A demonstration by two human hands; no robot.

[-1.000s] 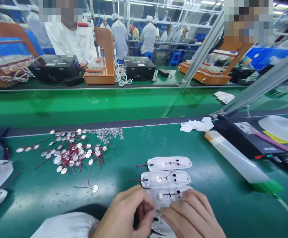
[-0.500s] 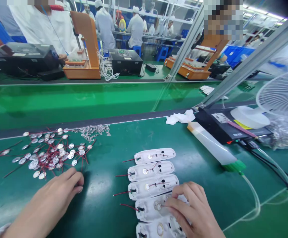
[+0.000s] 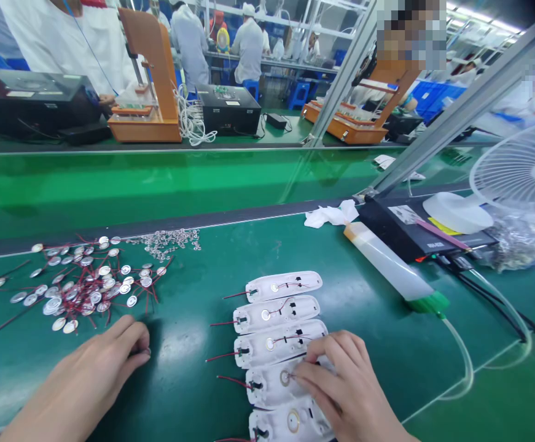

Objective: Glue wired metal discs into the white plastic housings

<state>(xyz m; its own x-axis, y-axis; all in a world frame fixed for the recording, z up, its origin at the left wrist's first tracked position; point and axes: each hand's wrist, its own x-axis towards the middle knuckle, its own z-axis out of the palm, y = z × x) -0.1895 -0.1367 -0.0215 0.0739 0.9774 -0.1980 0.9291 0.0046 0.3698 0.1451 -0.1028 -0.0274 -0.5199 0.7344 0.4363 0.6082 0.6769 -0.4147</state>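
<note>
A column of white plastic shells (image 3: 274, 318) lies on the green bench, red wires sticking out at their left ends. The far three each carry a small metal disc with thin red leads. Over the fourth shell (image 3: 269, 393), my right hand (image 3: 345, 380) pinches a small wired metal disc (image 3: 286, 377) at the shell's round seat; fingers partly hide it. An open ring seat shows in the nearest shell (image 3: 306, 417). My left hand (image 3: 105, 362) is closed, thumb against fingers, just below a pile of wired metal discs (image 3: 94, 285). What it pinches, if anything, is hidden.
Small clear rings (image 3: 168, 244) lie behind the disc pile. To the right are a glue syringe (image 3: 387, 264) with a tube, a black controller box (image 3: 400, 230), crumpled white tissue (image 3: 331, 215) and a white fan (image 3: 525, 172). Beyond the green belt stand orange fixtures (image 3: 166, 86) and co-workers.
My right hand has brought the disc slightly left and up onto the fourth shell's round seat. The left hand stays curled by the pile. The whole view has shifted a little.
</note>
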